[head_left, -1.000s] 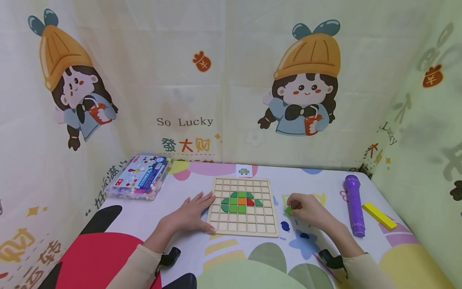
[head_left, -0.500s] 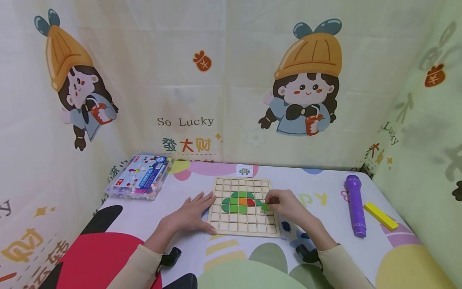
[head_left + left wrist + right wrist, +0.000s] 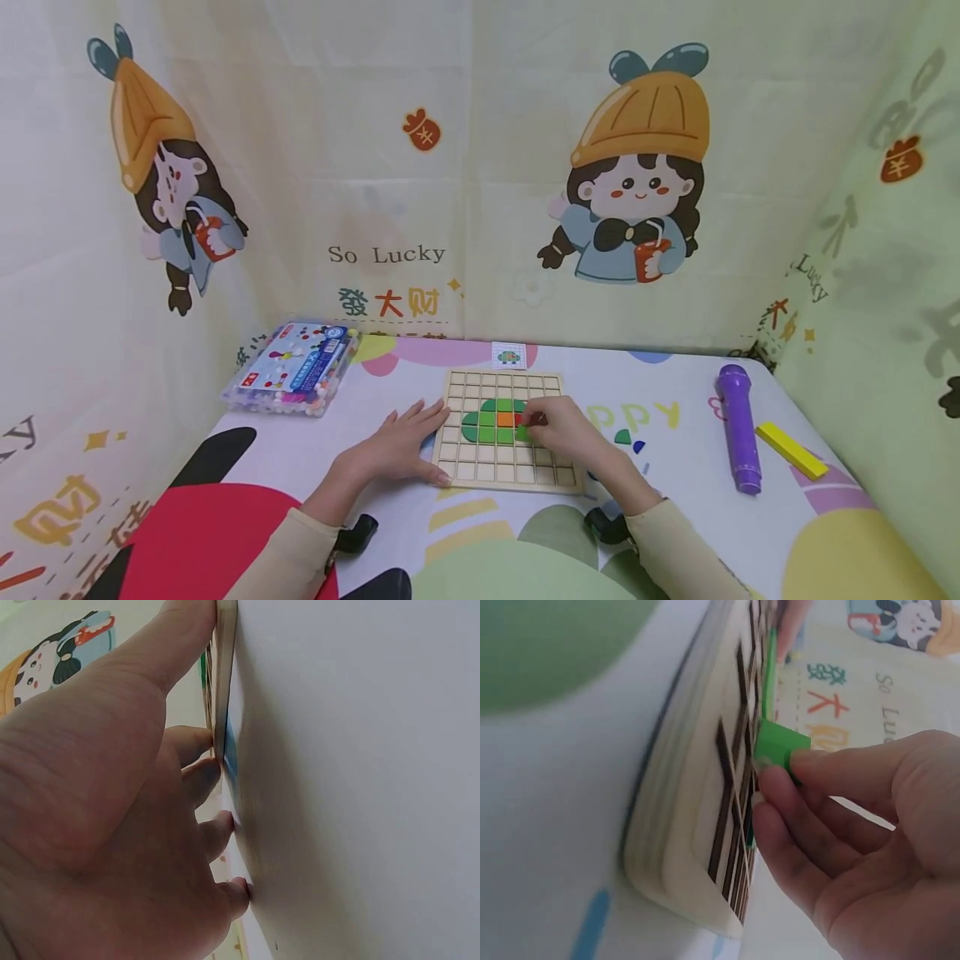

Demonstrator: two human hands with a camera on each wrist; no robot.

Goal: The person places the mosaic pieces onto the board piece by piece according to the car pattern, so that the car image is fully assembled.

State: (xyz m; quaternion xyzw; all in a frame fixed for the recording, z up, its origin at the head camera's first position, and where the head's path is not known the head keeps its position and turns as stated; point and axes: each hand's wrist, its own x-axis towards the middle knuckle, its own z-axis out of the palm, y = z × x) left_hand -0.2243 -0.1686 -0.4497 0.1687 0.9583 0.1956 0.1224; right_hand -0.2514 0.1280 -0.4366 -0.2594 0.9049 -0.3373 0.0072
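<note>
A wooden grid board (image 3: 468, 473) lies on the table, carrying a shape built from green tiles (image 3: 495, 420), an orange tile (image 3: 506, 419) and a red piece partly covered by fingers. Along the board's left edge rests my left hand (image 3: 397, 443), fingers spread, thumb at the near corner. Over the right part of the shape, my right hand (image 3: 566, 429) pinches a square green tile (image 3: 781, 744) between thumb and fingers. The right wrist view has this tile tilted close over the grid. Behind the board lies a small card (image 3: 508, 356) printed with a similar coloured figure.
A clear plastic box (image 3: 288, 368) of small colourful parts stands at the back left. On the right lie a purple tube (image 3: 738, 429) and a yellow bar (image 3: 791, 450). A green piece (image 3: 622, 437) and a dark blue piece (image 3: 639, 447) lie beyond my right wrist.
My right hand has carried the green tile leftward, from the table right of the board to over the red piece. The left hand has stayed at the board's edge.
</note>
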